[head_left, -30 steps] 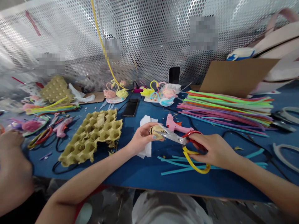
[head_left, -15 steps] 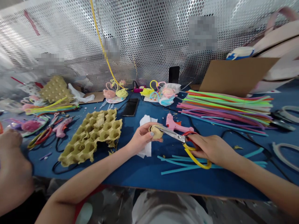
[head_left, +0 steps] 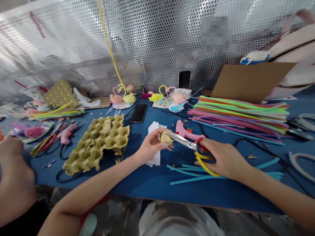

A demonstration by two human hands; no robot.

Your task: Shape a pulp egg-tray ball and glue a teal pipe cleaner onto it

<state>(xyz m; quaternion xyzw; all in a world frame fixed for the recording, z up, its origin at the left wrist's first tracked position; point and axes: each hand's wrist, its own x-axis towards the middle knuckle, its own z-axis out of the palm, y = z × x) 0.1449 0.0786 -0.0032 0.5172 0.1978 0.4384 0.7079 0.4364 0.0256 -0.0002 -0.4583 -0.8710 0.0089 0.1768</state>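
Note:
My left hand (head_left: 150, 146) pinches a small yellowish cardboard cup piece (head_left: 164, 137) above the blue table (head_left: 152, 180). My right hand (head_left: 222, 157) grips scissors (head_left: 188, 143) with red and yellow handles; the metal blades, nearly closed, meet the cup piece. Under my left hand lies a white tissue (head_left: 155, 141). A torn yellow egg tray (head_left: 98, 142) rests to the left. Teal pipe cleaners (head_left: 187, 172) lie under my right hand.
A pink glue gun (head_left: 185, 130) lies behind the scissors, a black phone (head_left: 138, 113) beyond. A pile of coloured pipe cleaners (head_left: 238, 114) and a cardboard box (head_left: 248, 80) are at right. Another person's hand (head_left: 12, 170), scissors and glue gun sit at left. Perforated metal panel behind.
The scissor handles have squeezed together and the blades have closed on the cup piece. My right hand has shifted slightly left and down; my left hand has barely moved.

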